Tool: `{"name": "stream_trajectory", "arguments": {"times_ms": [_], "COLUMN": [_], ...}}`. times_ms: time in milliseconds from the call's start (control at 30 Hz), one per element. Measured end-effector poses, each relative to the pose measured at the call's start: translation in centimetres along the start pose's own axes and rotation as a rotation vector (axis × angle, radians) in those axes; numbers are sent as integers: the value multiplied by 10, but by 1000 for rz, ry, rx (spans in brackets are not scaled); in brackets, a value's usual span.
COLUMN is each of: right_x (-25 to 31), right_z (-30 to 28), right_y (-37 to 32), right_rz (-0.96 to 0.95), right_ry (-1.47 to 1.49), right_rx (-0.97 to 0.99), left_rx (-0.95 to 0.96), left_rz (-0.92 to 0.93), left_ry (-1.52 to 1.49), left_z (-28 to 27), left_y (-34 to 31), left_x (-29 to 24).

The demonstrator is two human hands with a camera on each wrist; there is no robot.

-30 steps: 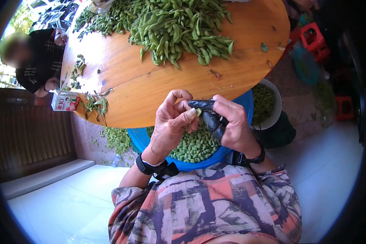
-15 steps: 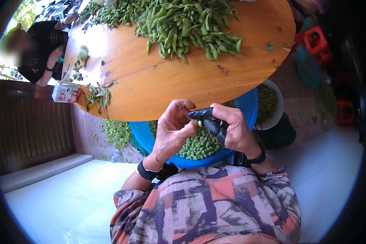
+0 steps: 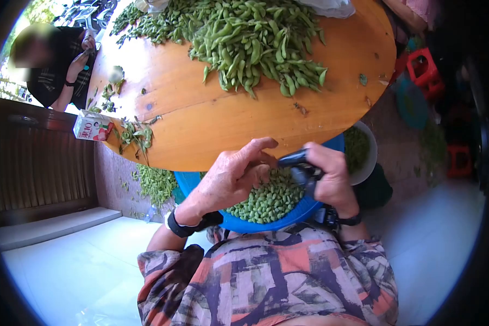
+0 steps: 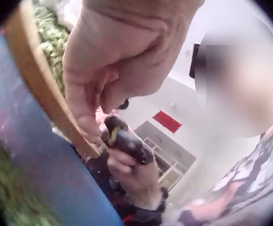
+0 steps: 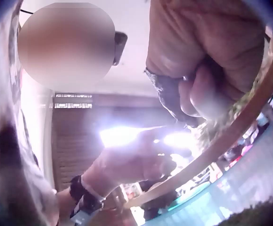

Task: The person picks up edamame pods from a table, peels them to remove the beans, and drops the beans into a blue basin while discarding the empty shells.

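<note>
Below the wooden table edge, the left hand [image 3: 231, 179] hangs with bent fingers and no visible object, above shelled green beans [image 3: 266, 201] in a blue basin [image 3: 255, 226]. Just to its right is the right hand [image 3: 332, 175], its thumb and a finger in black coverings; motion blurs them. In the left wrist view, a small yellow-green piece [image 4: 114, 134] shows between the black-covered digits of the right hand [image 4: 131, 162], close to the fingertips of the left hand [image 4: 122, 56]. The hands appear slightly apart. A heap of green pods [image 3: 250, 43] lies on the table [image 3: 233, 127].
A drink carton [image 3: 92, 128] and scraps [image 3: 137, 136] lie at the table's left. Another person [image 3: 54, 68] sits beyond. Right of the basin stands a pale tub [image 3: 370, 155] of green material; red stools [image 3: 425, 73] are farther right. Green matter [image 3: 155, 182] covers floor at left.
The hands, close together around a small green bean earlier, have moved slightly apart. The left hand has shifted right and its thumb has come away from the right hand's fingertips.
</note>
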State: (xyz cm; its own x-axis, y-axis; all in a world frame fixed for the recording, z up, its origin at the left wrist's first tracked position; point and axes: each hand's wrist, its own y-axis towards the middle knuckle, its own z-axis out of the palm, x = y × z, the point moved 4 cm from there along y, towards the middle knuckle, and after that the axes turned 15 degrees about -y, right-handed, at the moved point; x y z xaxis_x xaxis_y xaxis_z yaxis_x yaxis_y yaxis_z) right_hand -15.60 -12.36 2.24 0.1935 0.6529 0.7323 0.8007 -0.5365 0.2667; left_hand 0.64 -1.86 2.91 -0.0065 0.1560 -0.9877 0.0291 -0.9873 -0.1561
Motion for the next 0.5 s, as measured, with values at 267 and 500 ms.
{"name": "stream_trajectory", "arguments": {"times_ms": [267,500], "right_x": [-90,-85], "right_z": [-105,-106], "right_y": [-75,-77], "right_rz": [654,607], "right_ry": [-580,-455], "right_rx": [-139,-285], "left_rx": [-98,28], "left_rz": [526,525], "left_ry": [1159,1240], "left_z": [-55,-63], "left_y": [70,90], "left_x": [-32,-19]}}
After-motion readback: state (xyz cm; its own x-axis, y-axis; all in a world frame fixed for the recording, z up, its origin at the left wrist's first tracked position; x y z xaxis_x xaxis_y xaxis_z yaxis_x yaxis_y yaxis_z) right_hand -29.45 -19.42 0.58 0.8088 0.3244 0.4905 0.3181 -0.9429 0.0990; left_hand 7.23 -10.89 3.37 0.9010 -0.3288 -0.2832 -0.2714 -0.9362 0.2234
